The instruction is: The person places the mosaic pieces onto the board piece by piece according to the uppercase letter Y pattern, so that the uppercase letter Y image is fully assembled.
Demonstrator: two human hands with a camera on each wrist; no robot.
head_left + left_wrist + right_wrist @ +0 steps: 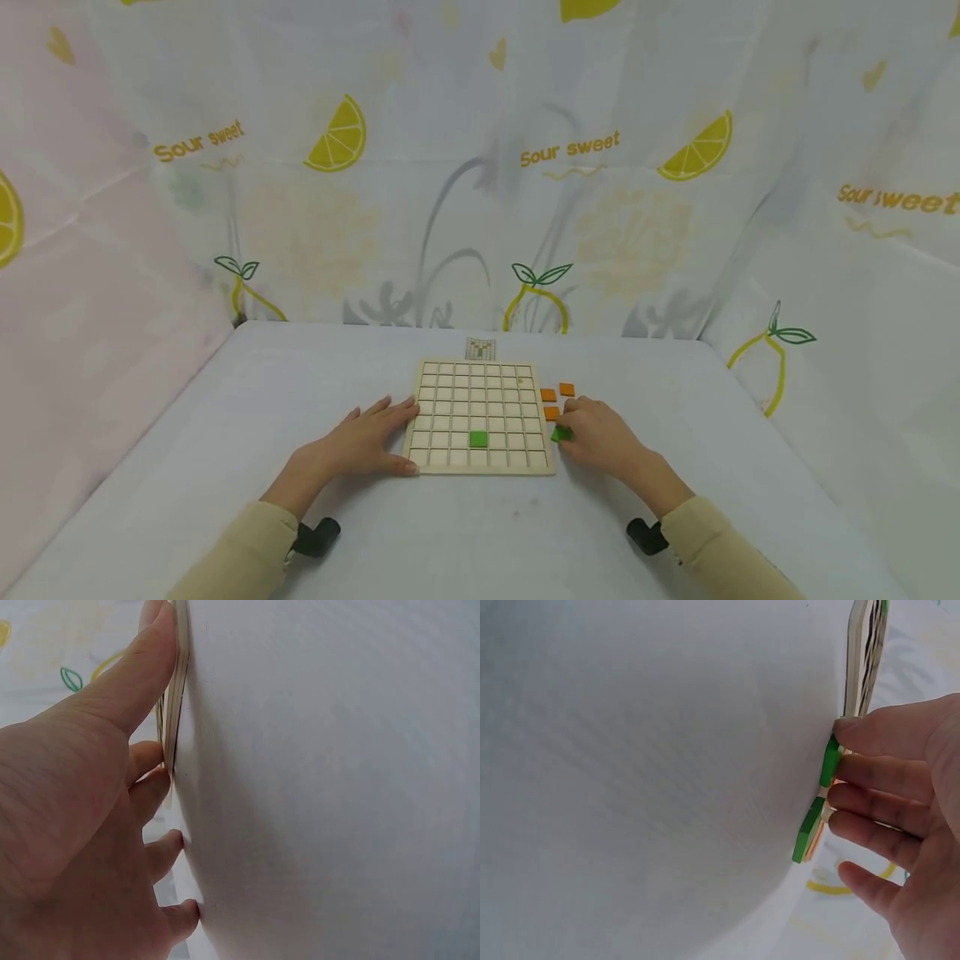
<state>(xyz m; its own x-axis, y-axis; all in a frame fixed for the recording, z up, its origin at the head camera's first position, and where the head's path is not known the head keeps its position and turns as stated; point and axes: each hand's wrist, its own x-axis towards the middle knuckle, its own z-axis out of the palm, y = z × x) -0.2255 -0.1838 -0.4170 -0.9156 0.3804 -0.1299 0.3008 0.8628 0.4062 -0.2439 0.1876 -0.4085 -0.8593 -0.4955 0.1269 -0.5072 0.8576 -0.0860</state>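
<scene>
A light wooden grid board lies on the white table, with one green square tile in a cell of its lower middle. My left hand rests against the board's left side, fingers spread, thumb at the near left corner. Beside the board's right edge, my right hand pinches a green tile between thumb and index finger, low at the table. Another green tile lies just past those fingers in the right wrist view. In the head view the right hand partly hides this spot.
Orange tiles, among them one orange tile set apart, lie right of the board. A small printed grid pattern lies behind the board's far edge. A lemon-print cloth hangs behind the white table and along its sides.
</scene>
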